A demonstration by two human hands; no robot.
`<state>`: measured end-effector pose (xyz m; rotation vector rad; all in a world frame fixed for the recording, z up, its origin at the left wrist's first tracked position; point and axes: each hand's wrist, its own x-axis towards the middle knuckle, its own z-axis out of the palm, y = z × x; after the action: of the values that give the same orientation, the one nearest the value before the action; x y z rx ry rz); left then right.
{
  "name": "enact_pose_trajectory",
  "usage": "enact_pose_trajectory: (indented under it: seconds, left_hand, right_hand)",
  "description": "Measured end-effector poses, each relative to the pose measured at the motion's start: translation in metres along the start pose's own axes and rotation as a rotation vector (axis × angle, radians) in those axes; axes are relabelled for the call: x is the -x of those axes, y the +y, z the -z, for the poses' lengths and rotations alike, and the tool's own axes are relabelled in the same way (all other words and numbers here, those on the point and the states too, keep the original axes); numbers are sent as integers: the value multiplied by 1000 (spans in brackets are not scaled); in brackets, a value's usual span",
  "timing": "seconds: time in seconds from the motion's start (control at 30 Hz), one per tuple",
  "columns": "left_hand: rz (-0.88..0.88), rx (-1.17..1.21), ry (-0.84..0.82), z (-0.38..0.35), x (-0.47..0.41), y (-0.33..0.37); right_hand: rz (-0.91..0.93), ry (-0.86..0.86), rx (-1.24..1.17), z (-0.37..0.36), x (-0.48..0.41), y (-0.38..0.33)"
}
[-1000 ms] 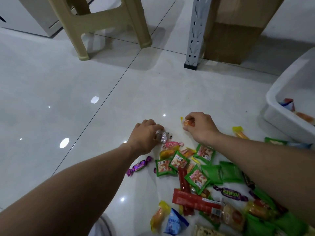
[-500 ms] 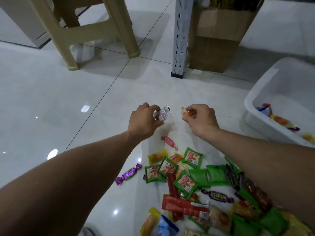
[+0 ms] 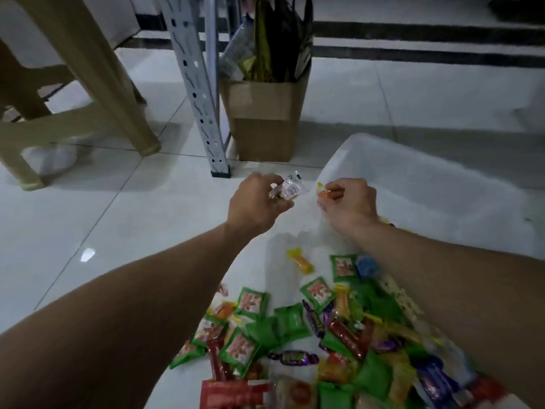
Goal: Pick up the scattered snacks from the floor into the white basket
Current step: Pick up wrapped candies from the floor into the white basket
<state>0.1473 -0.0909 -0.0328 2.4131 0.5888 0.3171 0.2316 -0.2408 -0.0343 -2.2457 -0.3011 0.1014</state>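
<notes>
The left hand (image 3: 259, 203) pinches a clear-wrapped snack (image 3: 289, 188) and the right hand (image 3: 349, 202) an orange candy (image 3: 324, 193), both raised at the white basket (image 3: 442, 184) rim, presumably for dropping in (most snacks (image 3: 324, 335) remain on the floor (image 3: 88, 208)).

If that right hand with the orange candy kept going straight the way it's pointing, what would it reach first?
Probably the white basket: the right hand, pinching an orange candy, points toward its near corner. Depth is unclear, so it may pass over the rim.

Bare floor (image 3: 88, 208) lies open to the left; the shelf post (image 3: 203, 113) and cardboard box (image 3: 265, 125) block ahead.
</notes>
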Motion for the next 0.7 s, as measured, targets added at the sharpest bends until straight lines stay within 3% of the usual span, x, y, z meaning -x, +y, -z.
enact_pose_trajectory:
  seconds: [0.17,0.47,0.7]
  left_hand:
    - [-89,64,-58,-34,-20,57]
    - [-169,-70,-191,-108,-42,98]
    - [-96,-156,-342,-139,-50,95]
  right_hand:
    - [-101,91,12,48,-21,36]
    - [-226,195,14,94,-33,101]
    - [-281,168,51,94,-37,128]
